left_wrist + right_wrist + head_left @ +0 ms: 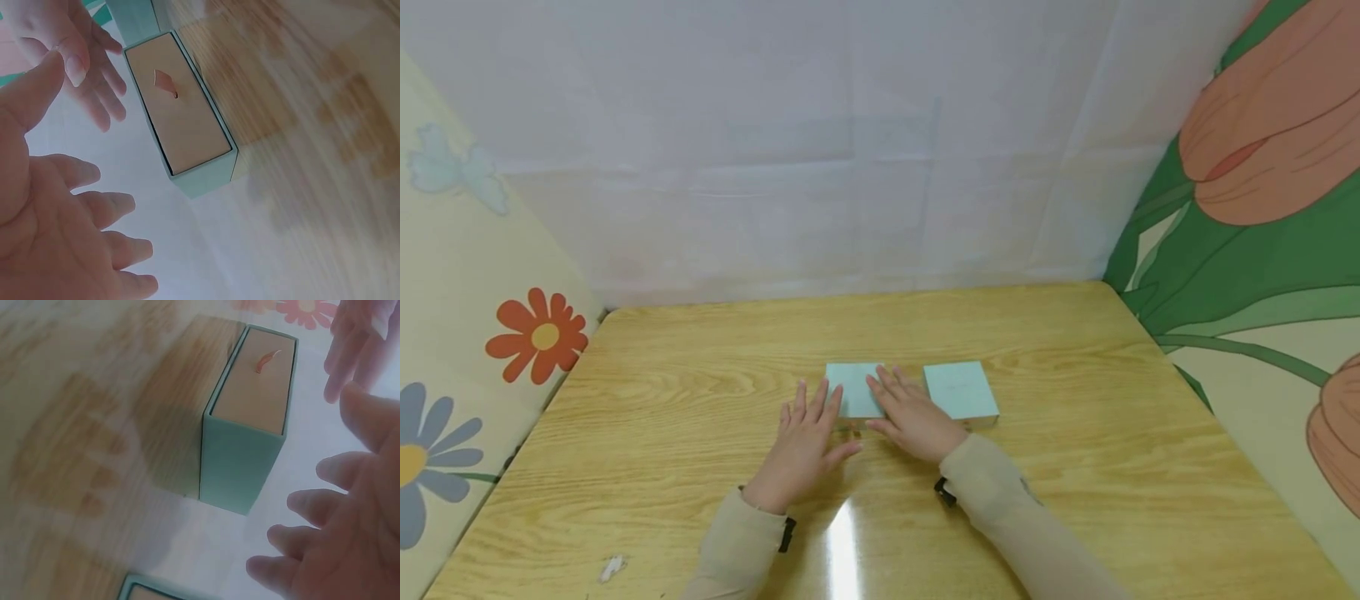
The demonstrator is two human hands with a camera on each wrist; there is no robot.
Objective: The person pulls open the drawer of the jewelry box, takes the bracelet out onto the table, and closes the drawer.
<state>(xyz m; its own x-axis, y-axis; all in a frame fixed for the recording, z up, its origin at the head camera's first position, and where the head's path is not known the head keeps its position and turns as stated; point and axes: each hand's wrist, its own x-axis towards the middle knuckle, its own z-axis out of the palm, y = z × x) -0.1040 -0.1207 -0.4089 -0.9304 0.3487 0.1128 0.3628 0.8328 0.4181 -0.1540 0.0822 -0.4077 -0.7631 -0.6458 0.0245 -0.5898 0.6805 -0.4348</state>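
Observation:
Two mint-green drawer boxes lie side by side on the wooden table. The left box (856, 390) shows a tan drawer front (181, 122) with a small leather pull tab (267, 360) facing the person. My left hand (797, 454) is at its left front corner, palm down, fingers spread and straight. Over its right part reaches my right hand (917, 423), its fingers extended too. Both hands are empty; the wrist views show them raised beside the box, and contact cannot be made out. The right box (961, 390) sits just beyond my right hand, partly covered by it.
The wooden table (700, 367) ends at a white sheet (850, 167) at the back. Flower-printed walls stand on the left and right. A small white scrap (613, 568) lies near the table's left front. Light reflects off the tabletop between the forearms.

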